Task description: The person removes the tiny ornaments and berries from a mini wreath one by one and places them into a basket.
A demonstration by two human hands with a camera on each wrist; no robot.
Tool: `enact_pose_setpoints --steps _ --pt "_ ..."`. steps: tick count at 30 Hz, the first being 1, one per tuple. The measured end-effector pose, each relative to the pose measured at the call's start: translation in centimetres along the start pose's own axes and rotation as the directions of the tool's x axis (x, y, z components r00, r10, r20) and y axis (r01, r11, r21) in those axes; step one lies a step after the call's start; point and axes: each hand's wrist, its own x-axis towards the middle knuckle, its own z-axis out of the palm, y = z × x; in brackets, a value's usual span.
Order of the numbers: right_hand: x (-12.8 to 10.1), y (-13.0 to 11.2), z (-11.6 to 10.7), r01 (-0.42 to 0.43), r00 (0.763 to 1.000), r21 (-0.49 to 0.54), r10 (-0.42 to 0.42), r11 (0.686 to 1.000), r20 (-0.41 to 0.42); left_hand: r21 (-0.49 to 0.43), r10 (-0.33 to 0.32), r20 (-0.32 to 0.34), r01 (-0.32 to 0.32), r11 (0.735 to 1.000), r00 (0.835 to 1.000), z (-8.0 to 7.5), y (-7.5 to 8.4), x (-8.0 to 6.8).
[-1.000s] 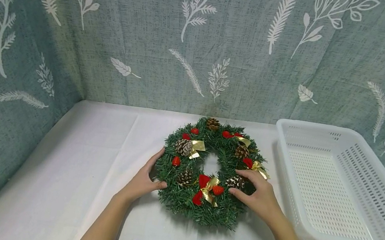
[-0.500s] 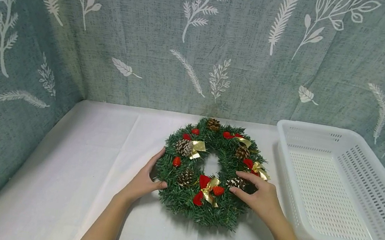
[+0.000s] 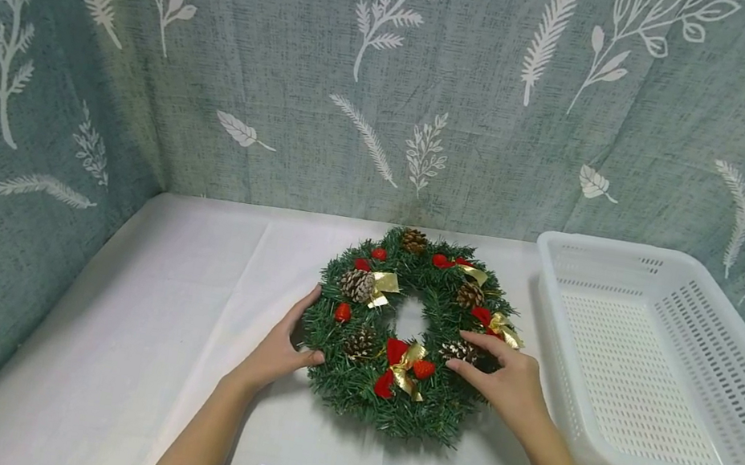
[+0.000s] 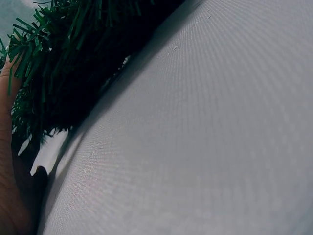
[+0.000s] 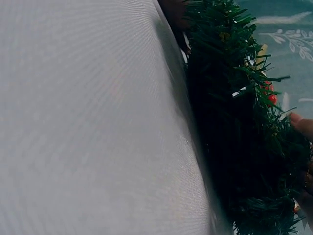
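A green wreath (image 3: 409,416) with pine cones, red berries and red-and-gold bows lies flat on the white cloth. My left hand (image 3: 277,349) grips its left edge, thumb on the near side and fingers partly hidden behind the foliage. At its right side, my right hand (image 3: 510,378) has thumb and index finger around a frosted pine cone (image 3: 459,350). The left wrist view catches the wreath's underside branches (image 4: 63,73) close to the cloth. In the right wrist view a fingertip (image 5: 303,125) shows beside the greenery.
To the right stands a white plastic basket (image 3: 632,371) with perforated walls, close to my right forearm. A grey-green leaf-patterned curtain (image 3: 293,90) hangs behind and to the left. White cloth (image 3: 186,301) covers the table, its back edge meeting the curtain.
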Motion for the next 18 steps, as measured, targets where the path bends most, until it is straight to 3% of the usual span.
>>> enact_pose_setpoints --steps 7,18 --pt "-0.02 -0.2 -0.1 0.044 0.997 0.008 -0.044 0.999 -0.065 0.005 0.0 -0.002 0.0 1.0 1.0 0.04 0.1 0.01" --pt "-0.11 -0.46 -0.25 0.084 0.992 0.0 -0.084 0.996 -0.094 -0.016 -0.008 0.006 0.008 1.0 1.0 -0.05 0.72 -0.14"
